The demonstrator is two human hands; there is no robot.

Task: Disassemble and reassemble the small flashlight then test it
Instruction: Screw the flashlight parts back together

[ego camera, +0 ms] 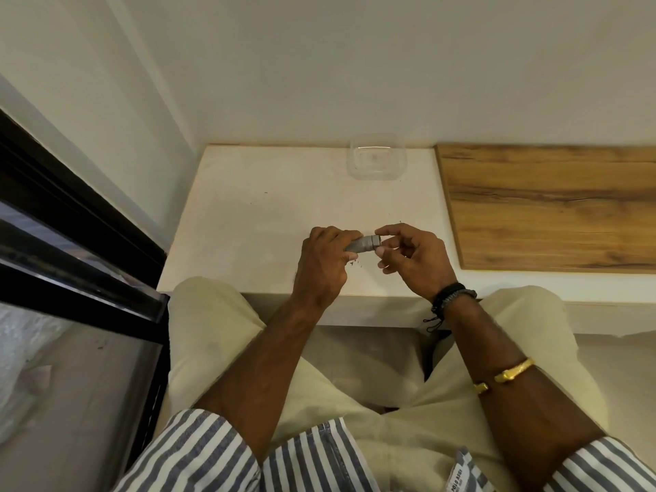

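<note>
head view: the small grey cylindrical metal flashlight is held level just above the pale cream desk, between both hands. the left hand has its fingers curled round the barrel, most likely to keep it from turning. the right hand pinches the exposed end between thumb and forefinger, a hold suited to twisting that end. whether it is being loosened or tightened cannot be told. keeping it low over the desk means a dropped part would not fall far.

a clear plastic container sits at the back edge, well apart. a brown wood-grain board lies to the right. small dark specks dot the desk under the hands. nothing blocks the hands.
</note>
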